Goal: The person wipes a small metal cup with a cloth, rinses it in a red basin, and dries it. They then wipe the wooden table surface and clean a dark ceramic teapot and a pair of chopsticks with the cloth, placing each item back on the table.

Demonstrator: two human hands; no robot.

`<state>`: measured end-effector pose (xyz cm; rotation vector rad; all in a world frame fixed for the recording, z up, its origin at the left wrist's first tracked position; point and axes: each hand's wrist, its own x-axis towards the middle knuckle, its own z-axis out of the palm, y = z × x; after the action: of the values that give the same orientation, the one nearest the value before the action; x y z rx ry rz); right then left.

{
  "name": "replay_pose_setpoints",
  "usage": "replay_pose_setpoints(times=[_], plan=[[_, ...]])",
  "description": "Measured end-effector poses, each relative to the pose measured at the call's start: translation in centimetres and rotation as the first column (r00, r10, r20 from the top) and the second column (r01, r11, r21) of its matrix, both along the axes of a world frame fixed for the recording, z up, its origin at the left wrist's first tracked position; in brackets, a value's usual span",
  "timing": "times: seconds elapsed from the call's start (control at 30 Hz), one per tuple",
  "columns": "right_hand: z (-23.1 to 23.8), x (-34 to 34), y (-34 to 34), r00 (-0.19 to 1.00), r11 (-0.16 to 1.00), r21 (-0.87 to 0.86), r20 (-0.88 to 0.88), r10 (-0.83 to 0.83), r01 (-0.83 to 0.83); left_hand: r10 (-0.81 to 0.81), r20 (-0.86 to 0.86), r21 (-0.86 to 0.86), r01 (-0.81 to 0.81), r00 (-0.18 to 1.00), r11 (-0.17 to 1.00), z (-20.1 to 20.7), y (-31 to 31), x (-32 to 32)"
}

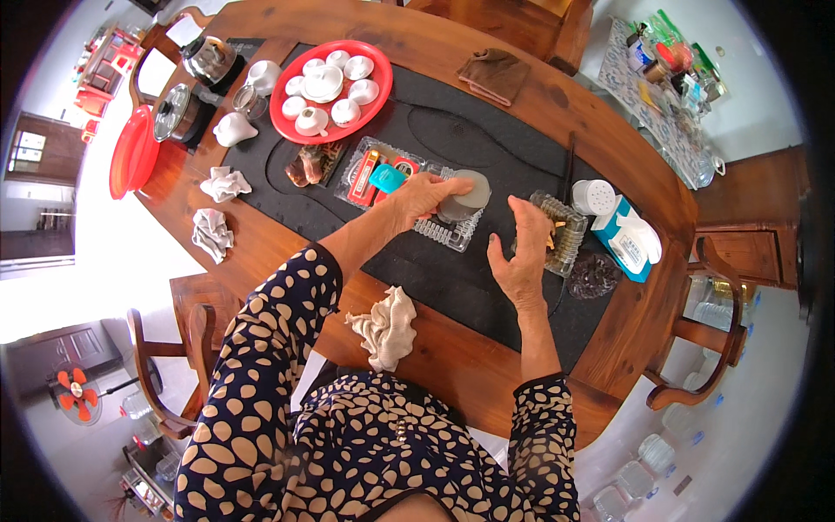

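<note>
My left hand (422, 197) is closed around a round, translucent grey container (467, 193), its thumb lying on the top. The container is above a ribbed clear glass tray (463, 239). To the right, my right hand (524, 258) is raised over the dark tea board with thumb and fingers apart, holding nothing. Close beside it is a clear ribbed glass dish (570, 237) with small yellowish bits in it. Left of my left hand, a second clear tray (354, 184) carries red boxes (365, 177) and a teal case (388, 178).
A red round tray (380, 65) bears white teaware, beside a white pitcher (234, 130) and kettles (209, 61). Crumpled cloths (385, 331) lie along the near and left edges. A brown towel (493, 76), white perforated canister (594, 198) and tissue pack (628, 239) stand farther right.
</note>
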<state>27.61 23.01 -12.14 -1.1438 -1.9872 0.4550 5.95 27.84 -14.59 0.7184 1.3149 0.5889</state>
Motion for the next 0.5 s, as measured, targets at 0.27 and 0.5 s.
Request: replay_pose_setpoints(times=[0.27, 0.5], plan=[[-1.2, 0.5, -1.3, 0.999, 0.999, -0.037, -0.039, -0.019, 0.018, 0.039, -0.014, 0.018, -0.039, 0.999, 0.999, -1.7, -0.4, 0.6], [-1.7, 0.5, -2.3, 0.996, 0.988, -0.150, -0.082, -0.036, 0.023, 0.016, -0.040, 0.026, -0.015, 0.999, 1.000, -2.2, -0.2, 0.9]])
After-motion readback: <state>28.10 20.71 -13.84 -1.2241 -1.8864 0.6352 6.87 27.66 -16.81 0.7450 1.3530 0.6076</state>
